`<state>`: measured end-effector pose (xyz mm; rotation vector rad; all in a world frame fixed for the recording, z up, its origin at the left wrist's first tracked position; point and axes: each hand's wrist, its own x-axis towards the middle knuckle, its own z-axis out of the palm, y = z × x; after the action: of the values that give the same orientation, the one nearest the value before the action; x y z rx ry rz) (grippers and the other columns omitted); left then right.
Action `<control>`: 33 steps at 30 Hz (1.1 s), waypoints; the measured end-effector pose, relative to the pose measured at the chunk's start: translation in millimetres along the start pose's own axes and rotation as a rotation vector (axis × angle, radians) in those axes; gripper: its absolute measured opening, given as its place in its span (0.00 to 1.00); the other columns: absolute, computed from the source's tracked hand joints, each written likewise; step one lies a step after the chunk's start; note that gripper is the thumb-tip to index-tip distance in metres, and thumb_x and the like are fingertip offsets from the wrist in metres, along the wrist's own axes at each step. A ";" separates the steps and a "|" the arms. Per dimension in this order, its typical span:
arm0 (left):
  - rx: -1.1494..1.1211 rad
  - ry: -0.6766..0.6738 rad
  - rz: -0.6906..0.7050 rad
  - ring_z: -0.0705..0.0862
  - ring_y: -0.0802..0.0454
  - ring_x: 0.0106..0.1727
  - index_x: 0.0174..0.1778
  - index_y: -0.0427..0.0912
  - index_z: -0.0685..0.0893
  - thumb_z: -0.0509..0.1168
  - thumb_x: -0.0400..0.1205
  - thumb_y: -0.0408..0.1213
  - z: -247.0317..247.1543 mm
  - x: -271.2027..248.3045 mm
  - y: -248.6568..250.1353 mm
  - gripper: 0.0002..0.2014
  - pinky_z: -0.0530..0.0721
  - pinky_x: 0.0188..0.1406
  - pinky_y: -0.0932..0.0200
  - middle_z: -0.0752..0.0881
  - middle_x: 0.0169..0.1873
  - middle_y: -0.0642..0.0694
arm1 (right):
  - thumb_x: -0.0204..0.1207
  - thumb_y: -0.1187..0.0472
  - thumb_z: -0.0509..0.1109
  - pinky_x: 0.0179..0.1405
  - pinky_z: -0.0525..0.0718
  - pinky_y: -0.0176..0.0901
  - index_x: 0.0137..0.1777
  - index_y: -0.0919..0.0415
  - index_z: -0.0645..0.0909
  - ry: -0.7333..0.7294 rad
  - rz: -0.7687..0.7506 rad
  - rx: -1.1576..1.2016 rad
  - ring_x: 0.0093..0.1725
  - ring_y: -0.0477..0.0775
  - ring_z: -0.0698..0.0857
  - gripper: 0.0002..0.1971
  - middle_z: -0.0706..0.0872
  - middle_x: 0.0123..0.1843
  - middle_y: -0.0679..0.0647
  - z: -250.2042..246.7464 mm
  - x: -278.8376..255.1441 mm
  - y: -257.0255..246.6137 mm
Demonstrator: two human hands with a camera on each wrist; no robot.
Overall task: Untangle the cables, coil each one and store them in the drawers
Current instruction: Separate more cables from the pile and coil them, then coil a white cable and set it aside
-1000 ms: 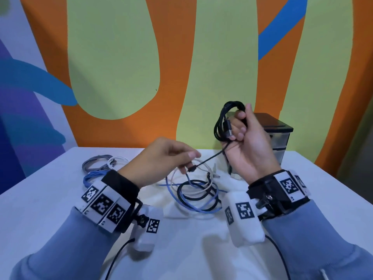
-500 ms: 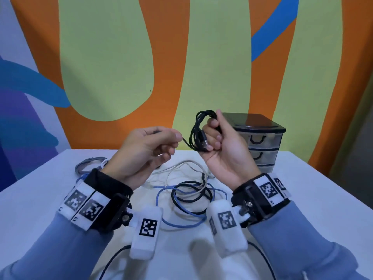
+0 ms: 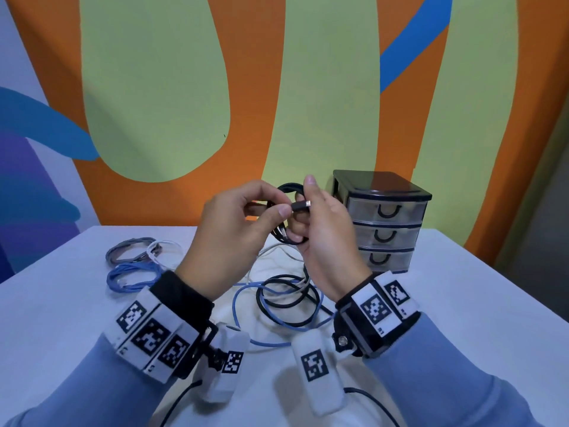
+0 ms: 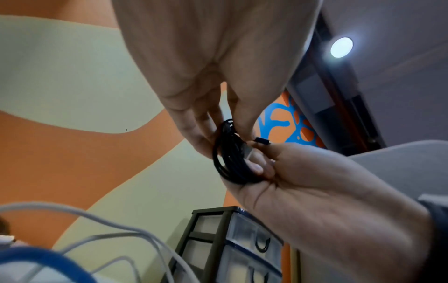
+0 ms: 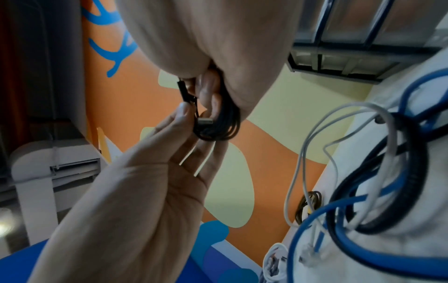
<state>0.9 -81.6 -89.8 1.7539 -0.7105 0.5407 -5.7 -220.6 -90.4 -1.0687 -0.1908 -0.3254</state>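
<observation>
A thin black cable (image 3: 288, 238) is wound into a small coil, held up above the table. My right hand (image 3: 308, 223) grips this coil (image 5: 218, 124) with the fingers through it and the thumb raised. My left hand (image 3: 281, 206) pinches the cable's free plug end (image 3: 300, 205) right beside the coil (image 4: 230, 162). A tangle of black, blue and white cables (image 3: 286, 298) lies on the white table (image 3: 462, 303) under my hands. The small three-drawer unit (image 3: 385, 223) stands at the back right with all its drawers closed.
Three coiled cables lie at the back left of the table: grey (image 3: 131, 249), white (image 3: 164, 246) and blue (image 3: 132, 274). A painted wall rises just behind the table. The table's right edge runs close to the drawer unit.
My left hand has come up from the table, drawing the loose end of the black cable to the coil. It now pinches the plug beside my right hand.
</observation>
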 end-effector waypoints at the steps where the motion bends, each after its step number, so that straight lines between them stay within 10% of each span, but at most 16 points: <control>1: 0.037 0.026 0.005 0.92 0.54 0.46 0.50 0.49 0.88 0.77 0.84 0.35 1.0 -0.4 -0.1 0.06 0.83 0.39 0.62 0.93 0.45 0.55 | 0.94 0.51 0.61 0.23 0.62 0.37 0.38 0.56 0.71 0.008 0.009 0.026 0.22 0.45 0.59 0.20 0.62 0.27 0.48 0.9 -0.8 -0.5; 7: 0.220 0.113 0.034 0.91 0.56 0.34 0.51 0.53 0.80 0.79 0.81 0.36 -5.6 -0.7 5.9 0.14 0.80 0.27 0.56 0.90 0.39 0.53 | 0.94 0.51 0.60 0.24 0.62 0.38 0.45 0.58 0.73 0.038 -0.010 -0.010 0.25 0.47 0.59 0.16 0.59 0.27 0.47 3.1 -3.0 8.3; 12: 0.381 0.233 0.032 0.89 0.52 0.32 0.57 0.53 0.82 0.75 0.77 0.39 -8.1 -0.5 6.1 0.14 0.88 0.38 0.44 0.88 0.33 0.54 | 0.94 0.54 0.61 0.28 0.66 0.41 0.64 0.55 0.81 -0.091 -0.160 -0.184 0.27 0.49 0.62 0.10 0.62 0.27 0.46 4.9 -5.9 9.8; 18: -0.016 0.194 -0.186 0.94 0.48 0.42 0.57 0.54 0.90 0.80 0.77 0.40 -9.8 2.2 1.9 0.14 0.92 0.50 0.42 0.93 0.43 0.50 | 0.95 0.60 0.57 0.29 0.65 0.39 0.58 0.61 0.84 -0.043 -0.068 -0.007 0.26 0.46 0.62 0.13 0.62 0.27 0.46 4.7 -3.2 13.0; 23: 0.071 0.088 -0.178 0.94 0.50 0.41 0.50 0.53 0.93 0.82 0.76 0.37 -14.6 4.2 -8.3 0.10 0.90 0.46 0.50 0.93 0.43 0.50 | 0.94 0.60 0.59 0.36 0.75 0.41 0.56 0.63 0.84 -0.004 0.073 0.071 0.30 0.49 0.74 0.13 0.73 0.30 0.52 -3.7 2.1 16.4; 28: 0.195 0.198 -0.107 0.93 0.54 0.38 0.48 0.51 0.92 0.79 0.79 0.33 -25.1 9.7 -9.6 0.07 0.93 0.47 0.47 0.93 0.39 0.52 | 0.90 0.44 0.64 0.54 0.84 0.49 0.62 0.49 0.85 -0.076 0.083 -0.612 0.53 0.52 0.87 0.13 0.90 0.53 0.51 -19.8 11.6 6.6; 33: 0.226 0.368 -0.241 0.96 0.48 0.39 0.46 0.52 0.90 0.79 0.78 0.32 -76.1 31.9 -38.2 0.09 0.95 0.47 0.41 0.93 0.40 0.48 | 0.78 0.33 0.74 0.61 0.80 0.51 0.66 0.39 0.82 -0.382 0.128 -1.245 0.65 0.51 0.81 0.21 0.83 0.64 0.49 -51.6 17.4 9.3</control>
<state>49.9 -6.9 -73.1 1.8468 -0.1820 0.7733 13.7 -264.9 -117.0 -2.3690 -0.2625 -0.0883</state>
